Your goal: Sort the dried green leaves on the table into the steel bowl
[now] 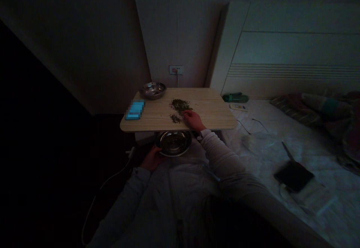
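Note:
My left hand grips the rim of a shiny metal bowl, held over my lap just below the table's front edge. Something dark lies in its bottom, too dim to name. On the small wooden table, my right hand reaches to a scattered pile of small dark-green dried bits. Its fingers are bent and drawn together at the pile's near edge; what is between them is too small to make out. A smaller clump of darker bits lies just left of these fingertips.
A second metal bowl stands at the table's back left, with a lit phone in front of it. On the bed at right lie a green bottle, a remote and a dark flat object. A white cable trails at left.

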Demonstrator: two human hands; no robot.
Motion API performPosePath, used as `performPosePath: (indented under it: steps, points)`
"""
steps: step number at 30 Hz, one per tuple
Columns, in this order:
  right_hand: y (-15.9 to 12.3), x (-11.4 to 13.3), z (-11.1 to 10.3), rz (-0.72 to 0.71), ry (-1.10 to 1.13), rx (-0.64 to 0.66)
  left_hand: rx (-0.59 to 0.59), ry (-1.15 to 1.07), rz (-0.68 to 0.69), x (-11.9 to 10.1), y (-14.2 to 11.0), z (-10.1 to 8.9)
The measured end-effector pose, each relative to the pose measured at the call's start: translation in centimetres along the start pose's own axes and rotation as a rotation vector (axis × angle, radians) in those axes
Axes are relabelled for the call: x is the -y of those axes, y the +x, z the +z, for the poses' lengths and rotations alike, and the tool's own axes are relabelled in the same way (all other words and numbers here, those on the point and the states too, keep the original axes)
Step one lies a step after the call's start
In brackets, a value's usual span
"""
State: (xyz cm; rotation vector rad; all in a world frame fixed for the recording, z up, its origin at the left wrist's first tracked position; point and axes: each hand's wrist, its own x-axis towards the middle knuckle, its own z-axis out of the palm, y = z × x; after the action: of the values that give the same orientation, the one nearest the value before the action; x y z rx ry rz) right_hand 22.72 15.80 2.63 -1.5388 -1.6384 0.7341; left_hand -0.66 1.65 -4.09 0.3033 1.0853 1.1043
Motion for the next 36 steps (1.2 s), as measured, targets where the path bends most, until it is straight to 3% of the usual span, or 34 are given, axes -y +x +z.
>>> performPosePath:
  steps: [7, 13, 19, 27, 36]
  points:
    - [-0.38, 0.66, -0.09, 0.029, -0.052, -0.014, 0.000, -0.016, 0.012, -0.12, -0.59, 0.53]
    - [-0.16, 0.50, -0.10, 0.041, 0.030, -0.028, -0.008, -0.018, 0.008, -0.06, -0.31, 0.31]
    - [-0.26, 0.57, -0.01, -0.010, 0.026, 0.058, 0.005, -0.013, 0.001, -0.02, -0.18, 0.09]
    - [-0.34, 0.72, 0.04, 0.015, -0.001, -0.008, -0.007, -0.025, 0.004, -0.12, -0.25, 0.26]
    - [-0.51, 0.76, -0.36, 0.033, 0.125, 0.086, -0.010, -0.045, 0.007, -0.23, -0.60, 0.59]
